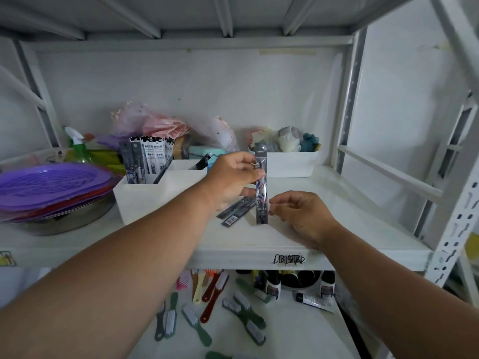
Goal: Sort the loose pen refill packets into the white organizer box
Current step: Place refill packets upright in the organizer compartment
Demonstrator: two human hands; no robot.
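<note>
My left hand (232,177) pinches a long dark pen refill packet (261,193) near its top and holds it upright above the white shelf. My right hand (300,213) hovers by the packet's lower end, fingers curled close to it, just touching its edge or not, I cannot tell. Two more dark packets (236,209) lie flat on the shelf behind my left hand. The white organizer box (137,198) stands to the left, with several packets (147,158) upright in its back left compartment.
A stack of purple trays (51,185) on a metal basin sits at far left. A white tub (290,163) of soft items stands behind the hands. Bags and a spray bottle (77,146) crowd the back. Brushes (207,307) litter the lower shelf.
</note>
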